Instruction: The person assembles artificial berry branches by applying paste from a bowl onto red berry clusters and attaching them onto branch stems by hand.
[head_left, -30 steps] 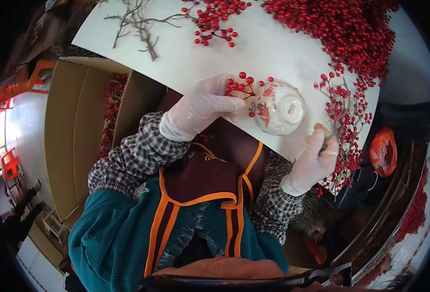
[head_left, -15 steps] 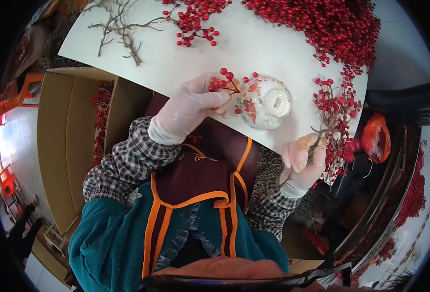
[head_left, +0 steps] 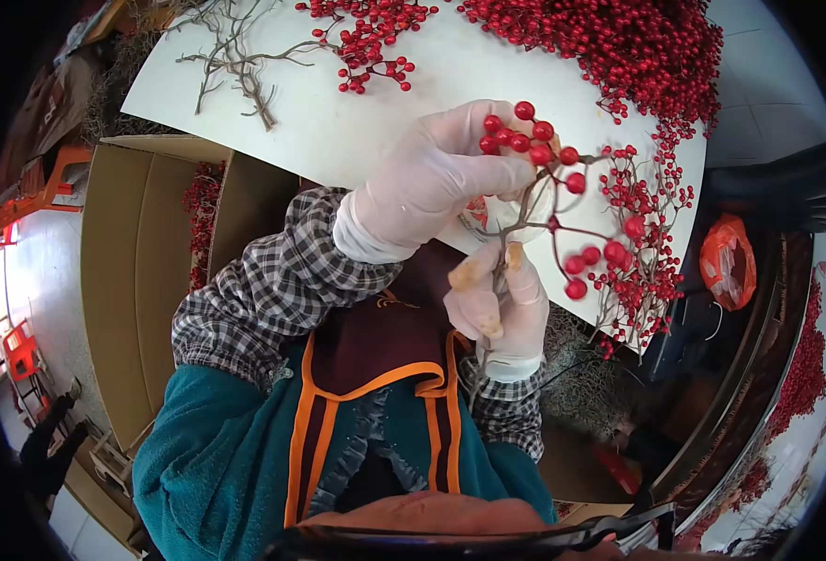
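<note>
My left hand (head_left: 431, 182), in a white glove, is closed on a small sprig of red berries (head_left: 520, 142), its fingertips at the upper part of a brown branch. Below it, my right hand (head_left: 504, 309), also gloved and stained yellowish-brown at the fingertips, grips the stem of that branch (head_left: 525, 217). More red berries (head_left: 575, 183) hang from the branch's side twigs. Whether sprig and branch are joined cannot be seen behind the fingers. An upturned patterned bowl (head_left: 475, 212) stands on the table behind my hands, mostly hidden.
On the white table (head_left: 338, 131), a large heap of red berry sprigs (head_left: 618, 56) lies at the far right. Bare branches (head_left: 235, 61) are at the far left, berried branches (head_left: 642, 243) at the right edge. A cardboard box (head_left: 114, 280) stands left; an orange-red bag (head_left: 727, 262) hangs right.
My right hand has moved left with the branch, in front of the bowl. My left hand has moved right with the berry sprig, bringing it to the branch.
</note>
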The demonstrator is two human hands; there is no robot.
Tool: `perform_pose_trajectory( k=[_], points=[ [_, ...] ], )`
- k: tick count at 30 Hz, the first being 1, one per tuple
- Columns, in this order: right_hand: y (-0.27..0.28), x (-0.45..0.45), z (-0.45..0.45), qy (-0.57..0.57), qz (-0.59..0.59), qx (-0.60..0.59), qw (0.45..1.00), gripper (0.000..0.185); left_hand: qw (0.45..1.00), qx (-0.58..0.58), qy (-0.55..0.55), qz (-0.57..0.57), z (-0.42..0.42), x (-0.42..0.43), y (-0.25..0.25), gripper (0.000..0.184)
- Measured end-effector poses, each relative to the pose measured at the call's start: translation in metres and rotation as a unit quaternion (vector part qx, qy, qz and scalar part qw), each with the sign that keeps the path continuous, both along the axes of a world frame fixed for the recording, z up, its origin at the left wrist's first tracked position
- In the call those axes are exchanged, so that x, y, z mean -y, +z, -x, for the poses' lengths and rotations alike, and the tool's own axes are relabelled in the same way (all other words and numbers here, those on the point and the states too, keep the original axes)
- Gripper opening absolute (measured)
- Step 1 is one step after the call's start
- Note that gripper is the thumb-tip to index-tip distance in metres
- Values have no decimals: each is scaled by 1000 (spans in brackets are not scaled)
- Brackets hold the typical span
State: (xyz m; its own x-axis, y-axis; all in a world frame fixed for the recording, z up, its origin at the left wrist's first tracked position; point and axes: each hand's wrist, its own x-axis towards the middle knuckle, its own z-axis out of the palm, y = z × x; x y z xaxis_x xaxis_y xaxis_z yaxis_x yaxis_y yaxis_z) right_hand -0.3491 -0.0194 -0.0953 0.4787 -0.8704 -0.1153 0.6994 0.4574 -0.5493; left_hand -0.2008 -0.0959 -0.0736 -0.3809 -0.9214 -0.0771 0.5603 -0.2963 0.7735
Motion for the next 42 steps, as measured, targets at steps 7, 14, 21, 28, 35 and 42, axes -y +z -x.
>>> perform_pose_trajectory(
  k=[7,14,21,28,35,42],
  points=[
    [10,-12,-5,-78,0,-238,968,39,999,-28,8,-18,1,-12,0,29],
    [-6,-4,-6,36,-24,3,999,50,997,-63,-4,-33,-5,-15,-4,27],
    [11,-8,-24,-72,-1,-339,938,29,989,-121,59,-55,-4,-19,-12,27],
    [-8,-18,-37,-277,201,-557,757,30,977,-113,153,-92,3,-23,-7,29],
    [-10,-20,-21,-284,221,-591,722,22,988,-67,108,-86,3,-25,-6,28],
    [10,0,17,-351,205,-661,630,18,994,-20,65,-91,-12,-23,-17,25]
  ],
)
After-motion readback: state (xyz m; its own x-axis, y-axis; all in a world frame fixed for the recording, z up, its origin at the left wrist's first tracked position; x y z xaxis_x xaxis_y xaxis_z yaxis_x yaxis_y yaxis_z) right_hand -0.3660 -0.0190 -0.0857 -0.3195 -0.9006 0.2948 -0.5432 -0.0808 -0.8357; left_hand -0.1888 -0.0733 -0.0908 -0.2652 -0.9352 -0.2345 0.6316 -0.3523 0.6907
